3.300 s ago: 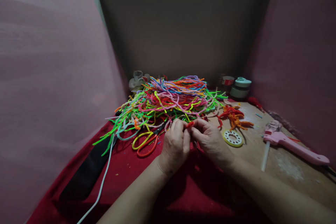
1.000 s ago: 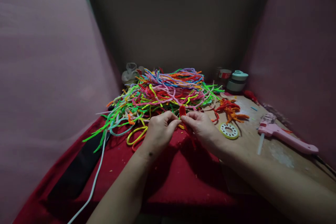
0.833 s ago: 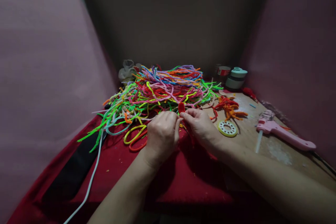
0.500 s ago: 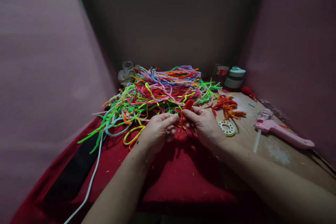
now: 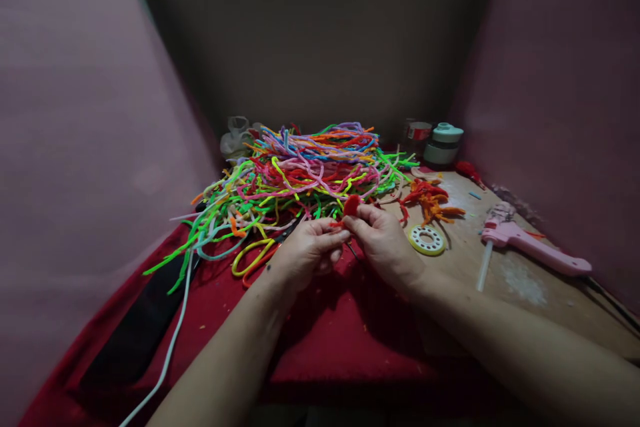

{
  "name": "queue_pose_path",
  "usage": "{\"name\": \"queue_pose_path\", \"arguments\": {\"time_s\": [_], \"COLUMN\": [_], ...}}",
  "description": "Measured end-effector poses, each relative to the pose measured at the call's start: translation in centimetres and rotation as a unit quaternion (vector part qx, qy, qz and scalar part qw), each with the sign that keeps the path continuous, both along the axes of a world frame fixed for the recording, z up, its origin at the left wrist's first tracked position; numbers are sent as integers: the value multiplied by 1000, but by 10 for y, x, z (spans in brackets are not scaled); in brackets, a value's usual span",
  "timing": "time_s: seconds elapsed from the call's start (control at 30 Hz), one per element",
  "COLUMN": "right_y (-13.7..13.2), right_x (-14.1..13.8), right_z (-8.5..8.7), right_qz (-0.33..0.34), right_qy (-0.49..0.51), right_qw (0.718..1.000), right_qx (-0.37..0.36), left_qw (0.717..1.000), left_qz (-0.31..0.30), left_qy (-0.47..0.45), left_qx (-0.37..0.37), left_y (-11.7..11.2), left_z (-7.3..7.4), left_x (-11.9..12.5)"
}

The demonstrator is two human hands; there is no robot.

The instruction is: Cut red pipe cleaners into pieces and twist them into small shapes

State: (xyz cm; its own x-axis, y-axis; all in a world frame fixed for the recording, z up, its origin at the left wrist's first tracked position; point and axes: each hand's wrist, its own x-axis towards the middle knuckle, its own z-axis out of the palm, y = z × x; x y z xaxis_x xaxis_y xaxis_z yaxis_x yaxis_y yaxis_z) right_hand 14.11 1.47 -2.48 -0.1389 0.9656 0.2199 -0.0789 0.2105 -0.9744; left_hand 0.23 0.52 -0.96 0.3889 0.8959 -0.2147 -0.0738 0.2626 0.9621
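Note:
Between my two hands is a red pipe cleaner, bent into a rounded loop at its upper end. My right hand pinches it just below the loop with thumb and forefinger. My left hand has its thumb and forefinger closed on a short red end beside it, the fingertips of both hands nearly touching. Right behind the hands lies a large heap of coloured pipe cleaners. Scissors with yellow and orange handles lie left of my left hand, partly covered by it.
On the board at right lie a pink glue gun, a yellow-rimmed tape roll and red-orange pipe cleaner pieces. A lidded jar stands behind. A black flat object and white cable lie left.
My hands have come closer together on the red pipe cleaner. Its strand that hung down between them no longer shows, and a short end now lies sideways in my left fingers. The view shifted slightly.

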Motion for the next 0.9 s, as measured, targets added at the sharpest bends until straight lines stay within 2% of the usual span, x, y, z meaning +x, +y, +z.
{"name": "queue_pose_path", "arguments": {"time_s": [0.13,0.3,0.43,0.5,0.6,0.73,0.9], "right_y": [4,7,9,9,8,6,9], "right_x": [-1,2,3,3,3,3,9], "right_z": [-1,-1,-2,-3,-4,-2,3], "right_qz": [-11,-34,-40,-41,-48,-57,-95], "right_qy": [42,57,62,56,40,21,9], "right_qw": [999,998,997,997,998,998,995], "right_qx": [-8,-25,-26,-18,2,13,5], "left_qw": [995,961,944,947,959,973,966], "left_qz": [28,63,41,11,-30,-57,-129], "left_qy": [77,183,215,224,227,203,219], "left_qx": [54,196,248,230,166,98,52], "left_y": [-5,-10,-13,-14,-14,-16,-16], "left_z": [3,-1,-6,-5,0,7,12], "left_x": [5,18,20,17,14,10,5]}}
